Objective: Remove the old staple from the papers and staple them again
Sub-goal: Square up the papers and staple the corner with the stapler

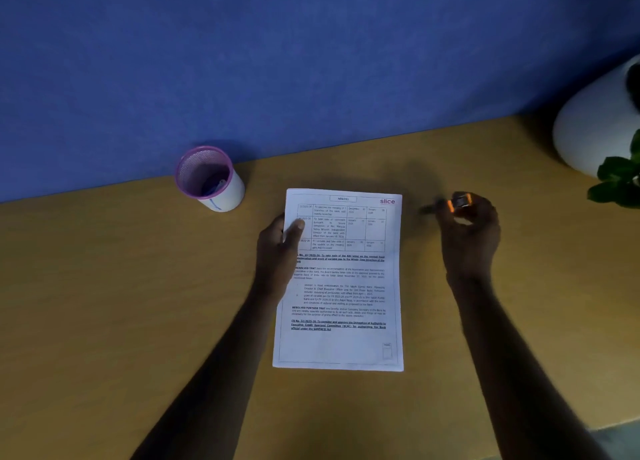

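Two bare forearms reach in from the near edge of the desk [104, 303], a yellow-brown top that runs back to a blue wall [277, 61]. Between them lie the papers [341, 342], a printed sheet or stack lying flat with its short bottom edge nearest, roughly mid-desk and a little right of centre; whether a staple sits in it cannot be told at this sharpness. A table of text fills its upper part, paragraphs the middle, and a red logo marks its far right corner. The left hand [277, 251] holds the left edge of the papers about two thirds of the way up, thumb laid on top of the page and the fingers beside or under the edge, so it pinches the sheet there. The right hand [471, 238] hovers just right of the papers' far right corner, apart from them, its fingers curled round a small tool [459, 203] with an orange side and a dark, blurred tip pointing left toward the papers; the blur keeps me from telling whether it is a stapler or a remover. Farther back, left of the papers and close to the wall, stands a cup [221, 189], white with a purple mesh rim, holding something dark. At the far right edge a white pot [588, 130] with green leaves [616, 182] is cut off by the frame.
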